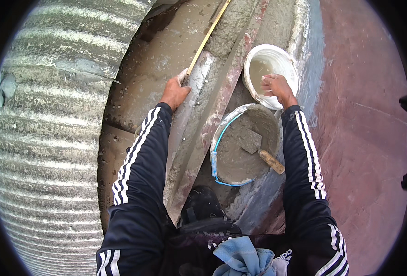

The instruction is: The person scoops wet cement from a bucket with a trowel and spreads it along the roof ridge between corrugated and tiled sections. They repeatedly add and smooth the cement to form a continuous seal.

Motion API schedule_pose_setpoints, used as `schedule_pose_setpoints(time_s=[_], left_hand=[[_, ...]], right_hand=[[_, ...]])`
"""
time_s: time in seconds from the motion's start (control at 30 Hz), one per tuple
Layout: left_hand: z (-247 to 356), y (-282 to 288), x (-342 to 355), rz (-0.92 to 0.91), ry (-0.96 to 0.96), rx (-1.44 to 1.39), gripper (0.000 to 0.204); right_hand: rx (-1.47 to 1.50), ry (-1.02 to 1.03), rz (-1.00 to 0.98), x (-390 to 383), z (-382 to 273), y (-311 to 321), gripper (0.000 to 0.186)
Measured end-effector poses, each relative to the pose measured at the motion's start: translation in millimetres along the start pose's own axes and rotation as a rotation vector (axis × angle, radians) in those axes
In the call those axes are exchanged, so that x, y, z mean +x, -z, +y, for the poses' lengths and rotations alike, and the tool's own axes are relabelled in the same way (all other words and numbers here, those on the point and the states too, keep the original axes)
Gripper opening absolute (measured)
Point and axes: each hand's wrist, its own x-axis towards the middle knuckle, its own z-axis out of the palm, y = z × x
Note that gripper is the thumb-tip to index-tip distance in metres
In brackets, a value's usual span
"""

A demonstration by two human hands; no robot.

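My left hand [175,92] is closed on the near end of a long, thin yellow strip [208,35]. The strip runs away from me along a ledge coated with wet grey mortar [231,33]. Over the near rim of a white bucket [290,59] hangs my right hand [278,87], fingers extended and apart, with nothing in them. Cloudy water stands inside that bucket. Nearer to me is a round bucket of mortar [233,161] with a blue handle wire. A trowel [271,161] lies in it, blade on the mortar, wooden handle over the right rim.
Corrugated grey roofing sheet [56,152] fills the left side. Beside it lies a lower, wet brown surface [166,41]. A long reddish mortar-smeared board [217,119] runs diagonally between my arms. A dull red surface [364,119] slopes off at the right.
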Motion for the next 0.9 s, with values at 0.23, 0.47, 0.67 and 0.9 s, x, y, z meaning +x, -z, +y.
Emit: schedule_pose_setpoints(time_s=[0.23, 0.47, 0.67, 0.9], left_hand=[[6, -16, -9, 0.099, 0.003, 0.057, 0.079], [15, -17, -11, 0.118, 0.073, 0.159, 0.076], [25, -16, -13, 0.15, 0.117, 0.138, 0.069], [24, -17, -16, 0.219, 0.097, 0.008, 0.073]], right_hand=[[-0.313, -0.019, -0.001, 111, 67, -16, 0.034], [-1.699, 0.603, -0.125, 144, 105, -8, 0.026], [-0.294, -0.045, 0.076, 92, 72, -11, 0.004], [-0.741, 0.16, 0.215, 71, 60, -11, 0.012]])
